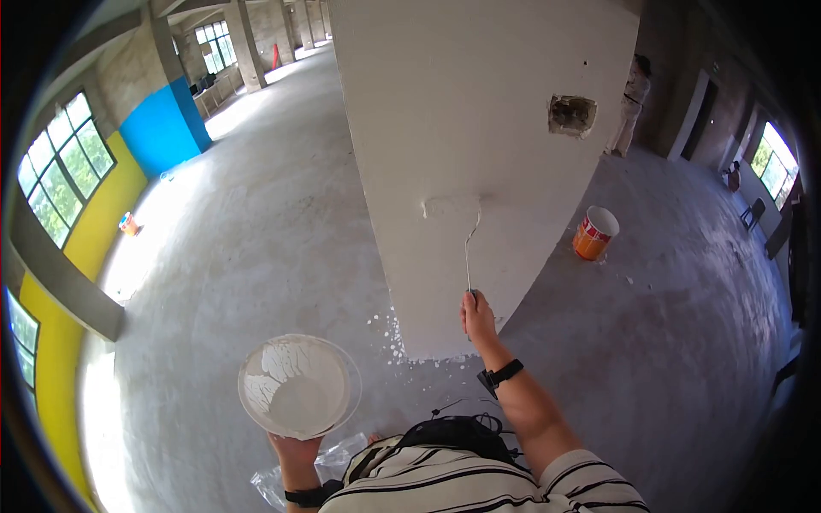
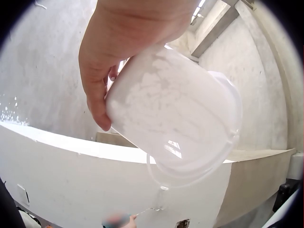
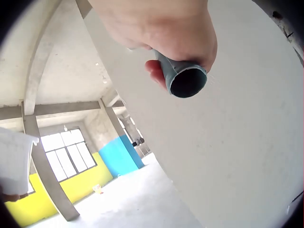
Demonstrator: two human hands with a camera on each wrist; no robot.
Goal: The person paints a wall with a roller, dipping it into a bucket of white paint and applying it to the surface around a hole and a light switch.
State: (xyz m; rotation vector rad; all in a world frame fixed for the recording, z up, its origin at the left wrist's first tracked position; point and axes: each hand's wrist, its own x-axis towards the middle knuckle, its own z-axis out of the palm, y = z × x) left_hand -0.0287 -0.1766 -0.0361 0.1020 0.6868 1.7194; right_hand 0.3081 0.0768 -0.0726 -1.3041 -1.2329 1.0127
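Observation:
My right hand (image 1: pixel 479 316) grips the green handle (image 3: pixel 183 78) of a paint roller, fingers wrapped round it. The thin wire frame runs up from the hand, and the white roller (image 1: pixel 451 206) lies against the pale face of a wide pillar (image 1: pixel 462 274). My left hand (image 1: pixel 295 446) holds a white plastic bucket (image 2: pixel 171 109) from below, fingers curled about its base. White paint (image 1: pixel 308 402) lies in the bottom of the bucket and streaks its inner wall. In the left wrist view the bucket is tilted, and part of the fingers is hidden behind it.
An orange and white bucket (image 1: pixel 596 233) stands on the concrete floor right of the pillar. White paint spots (image 1: pixel 393 338) dot the floor at its base. A square hole (image 1: pixel 571 115) opens in the pillar. Another person (image 1: pixel 631 103) stands behind at right. Clear plastic (image 1: pixel 342 453) lies near my feet.

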